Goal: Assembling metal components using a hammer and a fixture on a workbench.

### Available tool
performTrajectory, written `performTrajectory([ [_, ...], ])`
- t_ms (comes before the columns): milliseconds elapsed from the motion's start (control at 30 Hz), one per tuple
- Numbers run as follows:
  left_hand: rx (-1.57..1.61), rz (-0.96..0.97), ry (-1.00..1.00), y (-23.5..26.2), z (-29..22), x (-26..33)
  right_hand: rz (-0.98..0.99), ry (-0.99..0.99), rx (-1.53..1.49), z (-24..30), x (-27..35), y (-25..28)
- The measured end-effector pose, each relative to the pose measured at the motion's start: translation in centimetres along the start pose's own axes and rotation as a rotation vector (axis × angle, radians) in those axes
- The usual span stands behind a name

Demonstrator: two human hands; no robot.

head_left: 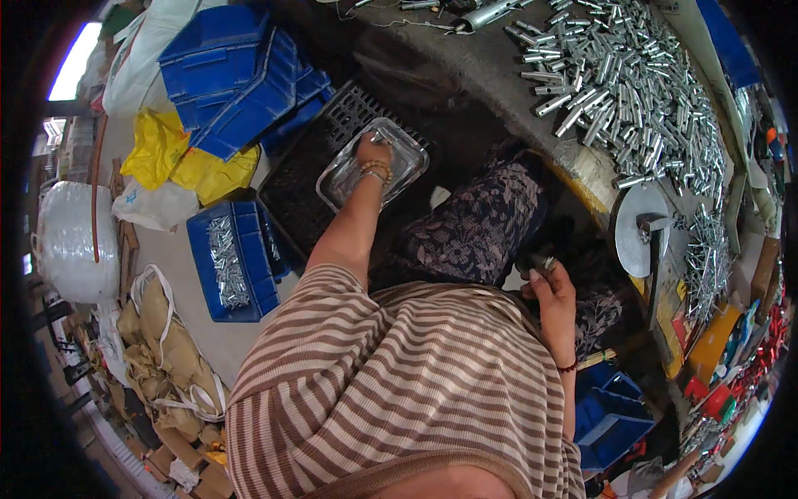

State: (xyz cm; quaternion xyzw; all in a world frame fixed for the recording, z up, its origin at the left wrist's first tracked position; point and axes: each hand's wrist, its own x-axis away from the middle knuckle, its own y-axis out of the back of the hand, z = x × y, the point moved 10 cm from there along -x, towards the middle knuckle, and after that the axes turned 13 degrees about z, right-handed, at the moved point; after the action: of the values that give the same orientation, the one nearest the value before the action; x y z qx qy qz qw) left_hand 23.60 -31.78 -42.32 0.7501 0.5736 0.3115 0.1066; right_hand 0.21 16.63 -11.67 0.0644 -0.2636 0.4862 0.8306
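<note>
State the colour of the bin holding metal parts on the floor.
Blue; the bin shows clearly in the head view.

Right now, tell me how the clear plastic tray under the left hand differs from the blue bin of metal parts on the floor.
The clear plastic tray is see-through with rounded corners; the blue bin is opaque and square-edged. The tray looks empty and rests on a black perforated crate, with the left hand on it; the bin sits on the floor, untouched, holding silver metal tubes. Both are open-topped plastic containers.
</note>
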Motion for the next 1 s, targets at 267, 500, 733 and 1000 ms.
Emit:
performTrajectory([
  [267, 0.440, 0.164, 0.176, -1.1, -3.4, 4.6, -0.011, -0.023, -0.011, -1.1, -0.2, 0.2],
  [500, 0.525, 0.196, 0.205, -1.1, -2.5, 4.6, -0.046, -0.026, -0.018, -0.5, 0.1, -0.3],
  [733, 0.537, 0.202, 0.182, -1.4, -2.5, 4.6, -0.046, -0.022, -0.011, -1.3, 0.0, 0.1],
  [1000, 0.646, 0.242, 0.138, -0.4, -3.0, 5.7, -0.032, -0.035, 0.009, -1.1, -0.1, -0.1],
])
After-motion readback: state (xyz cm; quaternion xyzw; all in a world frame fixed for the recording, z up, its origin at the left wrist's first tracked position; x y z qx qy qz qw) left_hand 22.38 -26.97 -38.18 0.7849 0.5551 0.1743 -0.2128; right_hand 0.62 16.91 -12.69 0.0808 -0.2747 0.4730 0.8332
